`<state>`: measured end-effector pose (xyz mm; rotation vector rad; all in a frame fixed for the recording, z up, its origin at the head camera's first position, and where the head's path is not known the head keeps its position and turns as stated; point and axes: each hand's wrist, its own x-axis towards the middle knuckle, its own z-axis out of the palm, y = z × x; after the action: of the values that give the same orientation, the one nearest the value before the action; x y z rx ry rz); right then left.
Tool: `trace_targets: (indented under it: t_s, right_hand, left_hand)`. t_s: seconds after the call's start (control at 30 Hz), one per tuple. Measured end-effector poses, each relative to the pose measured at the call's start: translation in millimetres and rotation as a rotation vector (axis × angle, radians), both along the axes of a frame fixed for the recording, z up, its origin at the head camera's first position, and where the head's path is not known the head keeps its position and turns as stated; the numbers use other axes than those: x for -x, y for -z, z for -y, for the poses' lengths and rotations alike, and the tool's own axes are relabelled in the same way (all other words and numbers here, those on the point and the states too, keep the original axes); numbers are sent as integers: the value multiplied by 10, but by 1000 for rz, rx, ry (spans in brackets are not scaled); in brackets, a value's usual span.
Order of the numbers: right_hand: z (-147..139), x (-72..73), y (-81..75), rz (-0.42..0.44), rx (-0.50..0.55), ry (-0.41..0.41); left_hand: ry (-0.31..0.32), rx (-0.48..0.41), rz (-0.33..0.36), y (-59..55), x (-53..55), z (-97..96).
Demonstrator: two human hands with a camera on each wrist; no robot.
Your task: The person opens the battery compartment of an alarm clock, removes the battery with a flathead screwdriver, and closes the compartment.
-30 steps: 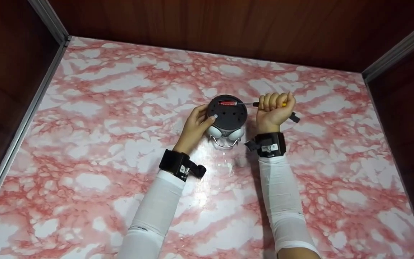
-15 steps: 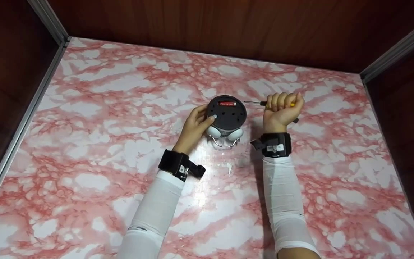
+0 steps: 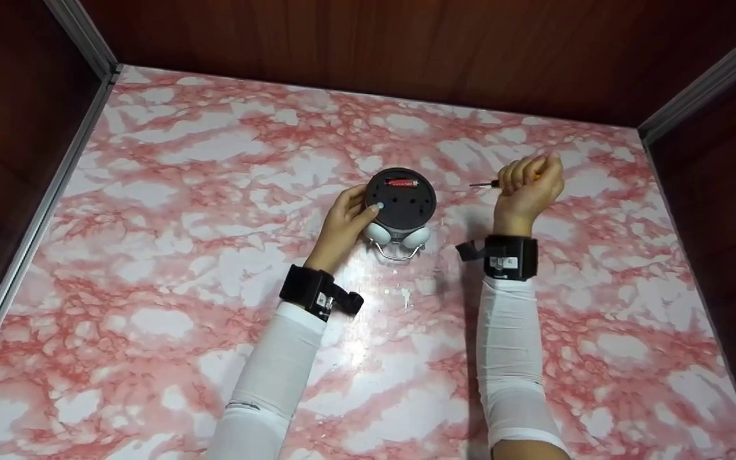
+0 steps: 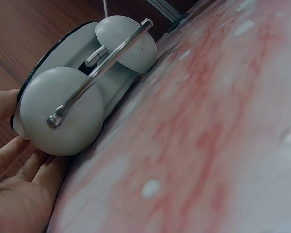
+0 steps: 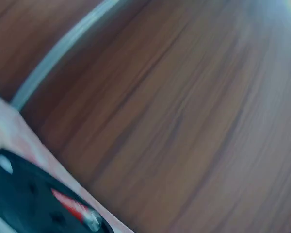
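Note:
A round twin-bell alarm clock (image 3: 400, 214) lies with its black back up, its white bells (image 4: 63, 111) and metal handle (image 4: 99, 73) toward the person. A red battery (image 3: 401, 183) sits in the uncovered slot in the back. My left hand (image 3: 345, 220) grips the clock's left side, thumb on the back and fingers around the edge. Off to the right, my right hand (image 3: 529, 188) holds a screwdriver (image 3: 486, 184) in a fist. Its thin shaft points left toward the clock, apart from it; most of the yellow and black handle is hidden in the fingers.
The table (image 3: 183, 255) has a red and white marbled top. Dark wood panels (image 3: 374, 51) with grey metal corner strips (image 3: 687, 89) wall it in at the back and both sides.
My right hand has drawn the screwdriver away to the right, from over the battery slot to well clear of the clock. The left hand and clock stay nearly in place.

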<state>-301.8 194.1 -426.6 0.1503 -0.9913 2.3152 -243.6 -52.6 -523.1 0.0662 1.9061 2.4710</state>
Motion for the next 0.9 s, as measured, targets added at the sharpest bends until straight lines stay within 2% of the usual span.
trace_targets:
  t_s: [0.27, 0.37, 0.47, 0.57, 0.7, 0.8, 0.9]
  right_hand:
    - [-50, -25, 34, -3, -664, 257]
    - [-67, -28, 59, 10, -844, 334]
    - [-52, -36, 44, 13, -919, 355]
    - [24, -118, -68, 18, -933, 350]
    - [104, -235, -203, 35, -1008, 389]
    - [85, -256, -205, 36, -1091, 416]
    - [24, -258, -190, 24, -1152, 386]
  left_hand:
    - [-6, 20, 2, -12, -12, 12]
    - [-6, 23, -5, -4, -8, 6]
    - [-6, 21, -9, -12, -1, 5]
    - [-7, 28, -9, -25, 6, 10]
    - [-6, 31, -13, -23, 9, 15]
    - [-1, 30, -7, -11, 6, 13]
    - [0, 33, 2, 1, 5, 16]
